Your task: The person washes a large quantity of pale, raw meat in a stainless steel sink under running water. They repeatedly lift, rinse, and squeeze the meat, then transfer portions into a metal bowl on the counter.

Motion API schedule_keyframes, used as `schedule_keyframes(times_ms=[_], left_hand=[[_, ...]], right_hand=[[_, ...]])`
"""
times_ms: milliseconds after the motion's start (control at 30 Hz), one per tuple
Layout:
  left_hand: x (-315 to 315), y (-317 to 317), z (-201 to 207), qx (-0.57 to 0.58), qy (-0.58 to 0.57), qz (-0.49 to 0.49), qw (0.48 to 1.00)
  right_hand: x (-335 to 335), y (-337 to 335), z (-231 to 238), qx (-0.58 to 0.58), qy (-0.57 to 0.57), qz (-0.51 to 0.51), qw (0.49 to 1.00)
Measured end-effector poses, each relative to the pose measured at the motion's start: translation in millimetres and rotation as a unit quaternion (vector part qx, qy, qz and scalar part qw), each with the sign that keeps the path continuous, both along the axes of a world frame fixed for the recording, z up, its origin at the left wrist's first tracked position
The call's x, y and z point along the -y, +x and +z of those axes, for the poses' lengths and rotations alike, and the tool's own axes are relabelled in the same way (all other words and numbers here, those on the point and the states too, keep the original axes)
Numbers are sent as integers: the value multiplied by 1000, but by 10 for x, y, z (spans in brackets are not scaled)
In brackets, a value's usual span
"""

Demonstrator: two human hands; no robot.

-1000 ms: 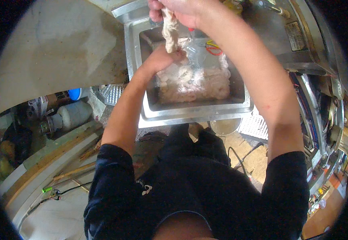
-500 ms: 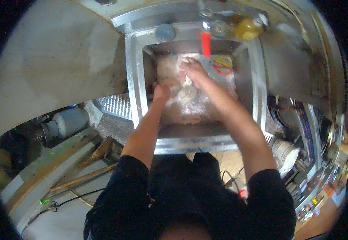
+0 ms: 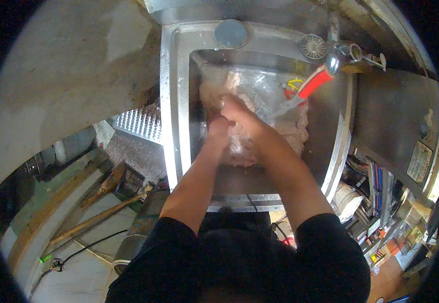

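Metal sink [image 3: 175, 111] in front of me. Pale, lumpy wet mass [image 3: 294, 130] lies in its basin, partly under my forearms. My left hand [image 3: 219, 126] and right hand [image 3: 235, 108] are together at the mass's left part; cannot tell whether they are clamped on it, fingers mostly hidden. Red-sleeved tap spout [image 3: 316, 84] angles over the basin's right side, water running. Grey disc [image 3: 230, 34] and smaller round strainer [image 3: 313, 46] on back ledge.
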State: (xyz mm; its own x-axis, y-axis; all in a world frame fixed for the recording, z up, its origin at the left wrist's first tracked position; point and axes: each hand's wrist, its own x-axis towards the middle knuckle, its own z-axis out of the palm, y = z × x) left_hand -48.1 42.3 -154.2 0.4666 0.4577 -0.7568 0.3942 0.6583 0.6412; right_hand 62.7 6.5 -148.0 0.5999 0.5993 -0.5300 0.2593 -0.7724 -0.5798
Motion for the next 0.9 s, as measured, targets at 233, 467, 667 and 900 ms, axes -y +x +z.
schedule_keyframes(times_ms=[233, 467, 667, 900], left_hand=[[-118, -305, 708, 51, 103, -310, 944], [-146, 457, 2489, 135, 626, -284, 714], [321, 1250, 3840, 297, 865, -163, 371], [281, 975, 3815, 101, 835, -432, 325]], right_hand=[[954, -65, 1196, -391, 112, -268, 873], [1799, -274, 2354, -384, 352, -318, 792], [2411, -152, 3544, -311, 463, -299, 775], [3063, -67, 4853, -170, 471, -232, 834]])
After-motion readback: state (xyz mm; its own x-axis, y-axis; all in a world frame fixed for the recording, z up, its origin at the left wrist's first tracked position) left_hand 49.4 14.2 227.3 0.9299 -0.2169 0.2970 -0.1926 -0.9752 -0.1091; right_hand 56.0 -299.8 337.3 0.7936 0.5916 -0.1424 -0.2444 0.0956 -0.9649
